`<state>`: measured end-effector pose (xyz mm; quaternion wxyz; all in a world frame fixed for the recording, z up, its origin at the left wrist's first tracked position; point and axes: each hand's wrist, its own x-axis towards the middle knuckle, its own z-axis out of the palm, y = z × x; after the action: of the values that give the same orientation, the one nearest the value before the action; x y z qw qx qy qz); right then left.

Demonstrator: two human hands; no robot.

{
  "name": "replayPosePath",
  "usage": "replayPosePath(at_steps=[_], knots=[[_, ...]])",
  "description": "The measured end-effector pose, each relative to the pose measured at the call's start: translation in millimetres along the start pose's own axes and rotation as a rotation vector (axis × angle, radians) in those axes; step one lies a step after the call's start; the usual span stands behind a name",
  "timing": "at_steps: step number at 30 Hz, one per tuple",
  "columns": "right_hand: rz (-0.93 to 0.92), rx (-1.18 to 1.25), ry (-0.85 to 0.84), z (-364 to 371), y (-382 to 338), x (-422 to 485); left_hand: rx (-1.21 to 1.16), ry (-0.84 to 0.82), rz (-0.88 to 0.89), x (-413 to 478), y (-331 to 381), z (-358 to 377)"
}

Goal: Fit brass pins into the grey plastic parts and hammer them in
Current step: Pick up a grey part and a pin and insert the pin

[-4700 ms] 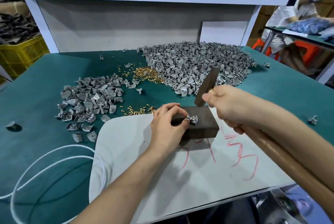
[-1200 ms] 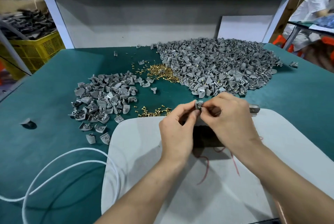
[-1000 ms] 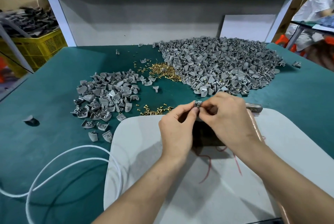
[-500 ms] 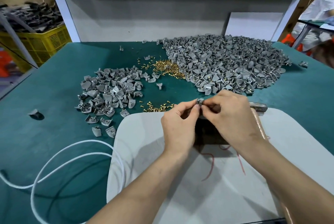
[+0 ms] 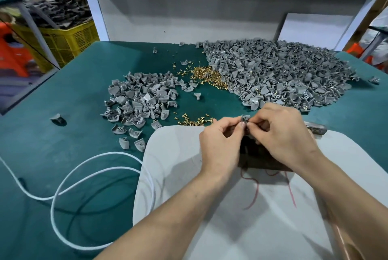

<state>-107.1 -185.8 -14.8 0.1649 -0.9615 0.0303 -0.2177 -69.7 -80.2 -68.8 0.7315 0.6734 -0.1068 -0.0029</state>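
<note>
Both hands meet over the dark block point(image 5: 260, 159) on the white board point(image 5: 180, 155). My left hand point(image 5: 220, 146) pinches a small grey plastic part point(image 5: 245, 118) between thumb and forefinger. My right hand point(image 5: 283, 134) pinches at the same part from the right; any pin in its fingertips is hidden. The hammer lies behind my right hand, its metal head point(image 5: 317, 128) on the board's far edge and its wooden handle point(image 5: 346, 241) running under my right forearm. Loose brass pins point(image 5: 193, 121) lie just beyond the board, and a bigger heap of brass pins point(image 5: 206, 74) sits farther back.
A large heap of grey parts point(image 5: 279, 75) fills the back right of the green table point(image 5: 69, 100), and a smaller heap point(image 5: 142, 98) lies at centre left. A white cable point(image 5: 69, 178) loops at the front left. A yellow crate point(image 5: 65, 41) stands off the table's left.
The hammer, raised in my right hand earlier, now lies on the board. Both hands have held the grey part between them for the last second, barely moving.
</note>
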Motion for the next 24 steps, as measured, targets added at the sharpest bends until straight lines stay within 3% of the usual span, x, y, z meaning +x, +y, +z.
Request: replayPosePath(at_steps=[24], knots=[[0.026,0.234,-0.15,-0.3,10.9,10.7,0.031,-0.017,0.033,0.4,0.4,-2.5]])
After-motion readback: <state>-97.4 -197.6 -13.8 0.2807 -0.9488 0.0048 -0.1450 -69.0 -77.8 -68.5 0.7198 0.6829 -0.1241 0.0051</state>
